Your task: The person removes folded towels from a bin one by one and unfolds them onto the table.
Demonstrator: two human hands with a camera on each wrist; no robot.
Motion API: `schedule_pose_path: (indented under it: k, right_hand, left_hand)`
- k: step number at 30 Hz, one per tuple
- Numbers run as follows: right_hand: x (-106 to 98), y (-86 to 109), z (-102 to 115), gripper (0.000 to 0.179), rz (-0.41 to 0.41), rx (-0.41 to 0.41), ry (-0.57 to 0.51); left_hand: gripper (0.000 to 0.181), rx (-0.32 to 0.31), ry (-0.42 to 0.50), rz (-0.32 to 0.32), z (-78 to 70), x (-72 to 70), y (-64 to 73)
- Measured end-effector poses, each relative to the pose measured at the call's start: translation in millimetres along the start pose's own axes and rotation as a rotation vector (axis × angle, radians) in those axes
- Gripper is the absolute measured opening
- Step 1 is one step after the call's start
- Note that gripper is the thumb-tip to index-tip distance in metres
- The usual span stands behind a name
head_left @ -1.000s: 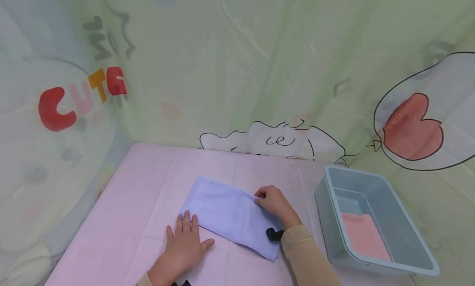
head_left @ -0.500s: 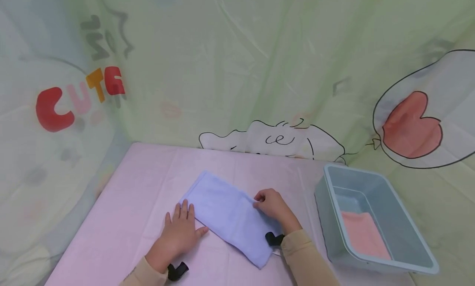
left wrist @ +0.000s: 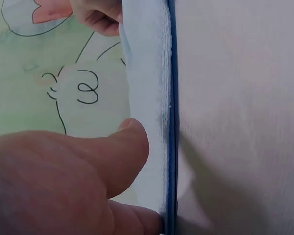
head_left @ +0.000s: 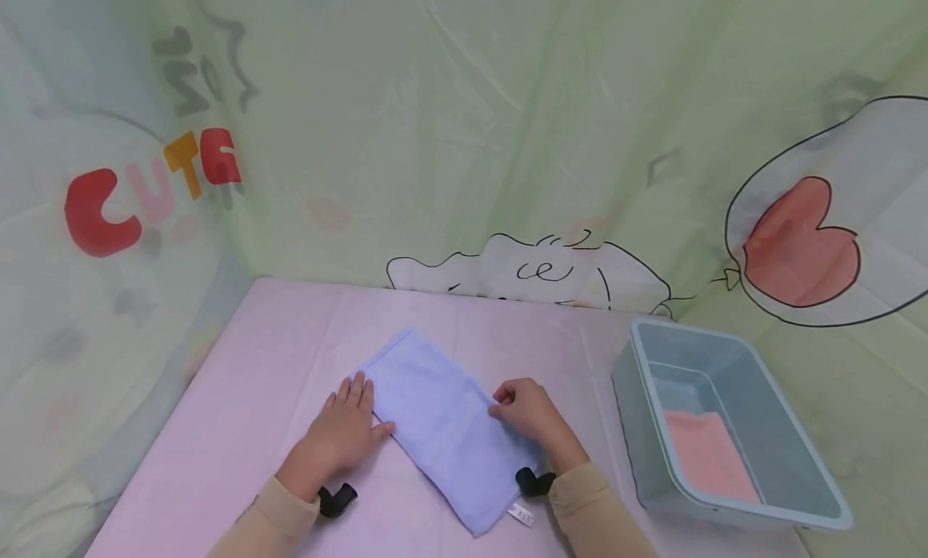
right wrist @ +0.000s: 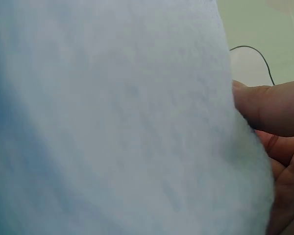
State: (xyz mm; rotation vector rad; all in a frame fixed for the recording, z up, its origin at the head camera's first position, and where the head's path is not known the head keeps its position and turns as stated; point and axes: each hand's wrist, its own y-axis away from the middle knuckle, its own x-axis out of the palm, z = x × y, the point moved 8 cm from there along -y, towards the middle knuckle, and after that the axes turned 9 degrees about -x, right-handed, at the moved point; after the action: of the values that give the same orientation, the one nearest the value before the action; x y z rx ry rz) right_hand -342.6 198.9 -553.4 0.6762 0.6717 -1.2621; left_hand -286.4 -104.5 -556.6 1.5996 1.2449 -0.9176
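Note:
A folded light-blue towel (head_left: pixel 435 413) lies slanted on the pink-covered table, a white label (head_left: pixel 520 514) sticking out at its near right corner. My left hand (head_left: pixel 344 425) rests on the towel's left edge with fingers straight; in the left wrist view its thumb (left wrist: pixel 130 152) lies along the folded side. On the far right edge, my right hand (head_left: pixel 529 409) pinches the cloth between thumb and curled fingers. The towel (right wrist: pixel 127 117) fills most of the right wrist view, with the right thumb (right wrist: pixel 274 105) at its border.
A grey-blue plastic bin (head_left: pixel 656 429) stands to the right, with a folded pink cloth (head_left: pixel 710 457) on its floor. Printed curtains (head_left: pixel 435 139) hang behind and at both sides of the table (head_left: pixel 246 429).
The towel has turned clockwise, its near end swinging left and its far end right. My left hand has moved forward along with it, and the white label has come into sight.

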Motion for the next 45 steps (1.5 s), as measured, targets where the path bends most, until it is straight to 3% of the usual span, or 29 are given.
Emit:
schedule_pose_path:
  k: [12, 26, 45]
  right_hand:
    - [3.0, 17.9, 7.2, 0.013, 0.005, -0.014, -0.047]
    - [12.6, 29.5, 11.1, 0.017, 0.018, -0.025, -0.097]
    - [38.9, 50.4, 31.0, 0.018, 0.087, -0.155, -0.201]
  left_hand:
    - [0.079, 0.040, 0.020, 0.053, 6.4, -11.9, -23.1]
    - [0.075, 0.065, -0.034, 0.085, 11.8, -16.9, -50.5]
    - [0.075, 0.140, -0.051, 0.109, 14.7, -21.3, -85.3]
